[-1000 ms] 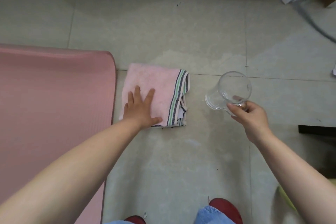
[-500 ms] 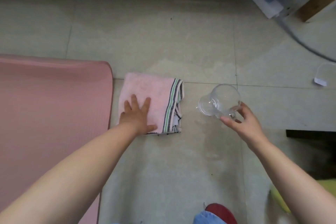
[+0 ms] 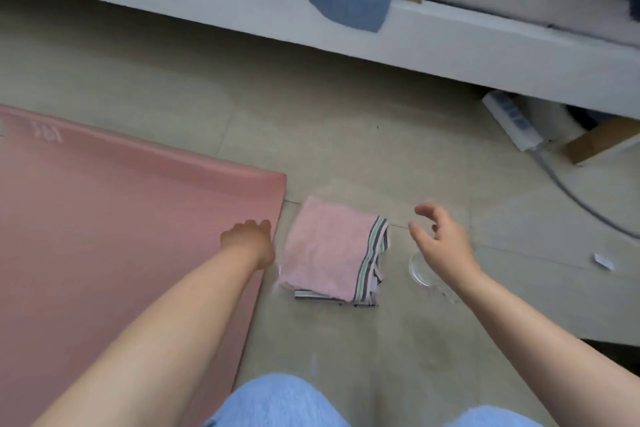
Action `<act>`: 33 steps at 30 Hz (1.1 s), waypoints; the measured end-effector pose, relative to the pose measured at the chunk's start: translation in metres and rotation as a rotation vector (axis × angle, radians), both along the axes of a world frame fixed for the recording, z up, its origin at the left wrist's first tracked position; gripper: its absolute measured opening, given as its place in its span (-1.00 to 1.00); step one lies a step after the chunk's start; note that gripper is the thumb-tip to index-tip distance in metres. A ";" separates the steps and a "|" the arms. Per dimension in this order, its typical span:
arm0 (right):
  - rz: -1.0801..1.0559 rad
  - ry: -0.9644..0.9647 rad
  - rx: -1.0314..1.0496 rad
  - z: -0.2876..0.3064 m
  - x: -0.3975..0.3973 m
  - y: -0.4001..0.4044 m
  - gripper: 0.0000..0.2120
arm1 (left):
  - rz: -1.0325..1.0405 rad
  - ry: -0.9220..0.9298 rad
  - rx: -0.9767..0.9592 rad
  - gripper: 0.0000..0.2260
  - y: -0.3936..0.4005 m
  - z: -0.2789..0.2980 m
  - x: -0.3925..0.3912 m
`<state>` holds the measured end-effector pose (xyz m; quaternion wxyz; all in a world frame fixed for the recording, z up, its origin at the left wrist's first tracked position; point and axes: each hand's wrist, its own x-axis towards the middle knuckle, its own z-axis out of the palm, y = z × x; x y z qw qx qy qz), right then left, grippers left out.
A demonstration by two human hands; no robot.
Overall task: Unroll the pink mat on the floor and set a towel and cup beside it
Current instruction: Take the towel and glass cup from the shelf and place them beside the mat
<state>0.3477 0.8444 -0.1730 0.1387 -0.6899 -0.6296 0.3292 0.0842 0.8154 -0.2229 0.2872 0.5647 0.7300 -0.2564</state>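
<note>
mat, towel and cup laid out on the floor

the pink mat lay flat. the folded towel sat just beside its right edge. the glass cup stood right of the towel, partly hidden under the right hand, fingers spread, gripping nothing. the left hand hung over the mat's edge, fingers curled, empty.

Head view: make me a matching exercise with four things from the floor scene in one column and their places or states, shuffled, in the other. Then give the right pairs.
Things:
1. pink mat
2. towel
3. clear cup
4. power strip

Places or states:
A. partly hidden under the right hand, right of the folded cloth
B. spread flat, with the left hand over its right edge
C. under the white bed frame, cable trailing right
D. folded, striped edge, lying between the two hands

Pairs: 1-B, 2-D, 3-A, 4-C
</note>
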 end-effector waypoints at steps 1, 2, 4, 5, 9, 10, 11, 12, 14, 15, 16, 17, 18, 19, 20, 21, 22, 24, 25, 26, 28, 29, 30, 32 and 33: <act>0.099 -0.025 -0.023 0.007 -0.020 0.003 -0.68 | 0.020 0.030 0.009 -0.54 -0.003 0.007 -0.018; 0.206 -0.058 -0.043 0.011 -0.036 0.005 -0.69 | 0.031 0.053 0.016 -0.55 -0.006 0.013 -0.033; 0.400 -0.132 -0.059 0.020 -0.068 0.010 -0.69 | 0.067 0.076 0.037 -0.56 -0.012 0.024 -0.060; 0.478 -0.161 -0.059 0.025 -0.087 0.014 -0.69 | 0.089 0.088 0.050 -0.56 -0.015 0.030 -0.076; 0.670 -0.221 -0.049 0.034 -0.155 0.030 -0.70 | 0.185 0.122 0.079 -0.55 -0.028 0.043 -0.125; 0.714 -0.232 -0.044 0.034 -0.170 0.035 -0.69 | 0.206 0.131 0.078 -0.56 -0.030 0.044 -0.134; 0.758 -0.251 -0.035 0.033 -0.184 0.040 -0.69 | 0.223 0.141 0.077 -0.56 -0.030 0.044 -0.141; 0.796 -0.270 -0.024 0.030 -0.198 0.046 -0.68 | 0.242 0.151 0.071 -0.57 -0.030 0.042 -0.149; 0.841 -0.321 0.016 0.022 -0.219 0.057 -0.65 | 0.282 0.170 0.051 -0.57 -0.027 0.035 -0.161; 0.842 -0.346 0.030 0.018 -0.226 0.061 -0.64 | 0.297 0.173 0.030 -0.56 -0.025 0.031 -0.165; 0.842 -0.368 0.036 0.012 -0.232 0.064 -0.62 | 0.311 0.167 0.004 -0.55 -0.023 0.024 -0.167; 0.852 -0.379 0.043 0.006 -0.237 0.066 -0.60 | 0.331 0.155 -0.027 -0.54 -0.023 0.018 -0.167; 0.871 -0.384 0.048 -0.005 -0.242 0.068 -0.58 | 0.353 0.136 -0.061 -0.52 -0.022 0.007 -0.165; 0.892 -0.388 0.066 -0.014 -0.246 0.069 -0.56 | 0.374 0.107 -0.090 -0.51 -0.024 -0.003 -0.162; 0.913 -0.392 0.094 -0.023 -0.250 0.070 -0.54 | 0.392 0.071 -0.114 -0.49 -0.026 -0.012 -0.158; 0.931 -0.393 0.122 -0.033 -0.254 0.072 -0.52 | 0.418 0.040 -0.133 -0.48 -0.029 -0.024 -0.153; 0.931 -0.387 0.145 -0.042 -0.256 0.075 -0.53 | 0.434 0.019 -0.139 -0.47 -0.031 -0.033 -0.148; 0.928 -0.383 0.162 -0.059 -0.259 0.081 -0.58 | 0.467 0.001 -0.124 -0.48 -0.031 -0.047 -0.141; 0.938 -0.391 0.172 -0.066 -0.260 0.083 -0.62 | 0.492 -0.004 -0.110 -0.48 -0.031 -0.052 -0.139; 0.947 -0.397 0.182 -0.074 -0.260 0.086 -0.67 | 0.511 -0.010 -0.095 -0.47 -0.029 -0.058 -0.137; 0.943 -0.374 0.199 -0.088 -0.260 0.092 -0.72 | 0.536 -0.033 -0.070 -0.37 -0.025 -0.069 -0.131; 0.939 -0.356 0.207 -0.095 -0.261 0.097 -0.74 | 0.549 -0.049 -0.077 -0.28 -0.023 -0.076 -0.127; 0.935 -0.341 0.216 -0.100 -0.262 0.101 -0.76 | 0.553 -0.053 -0.097 -0.19 -0.022 -0.081 -0.122; 0.915 -0.334 0.228 -0.109 -0.264 0.114 -0.80 | 0.528 -0.008 -0.128 -0.09 -0.022 -0.089 -0.114; 0.901 -0.338 0.231 -0.112 -0.264 0.121 -0.80 | 0.508 0.023 -0.126 -0.07 -0.022 -0.091 -0.111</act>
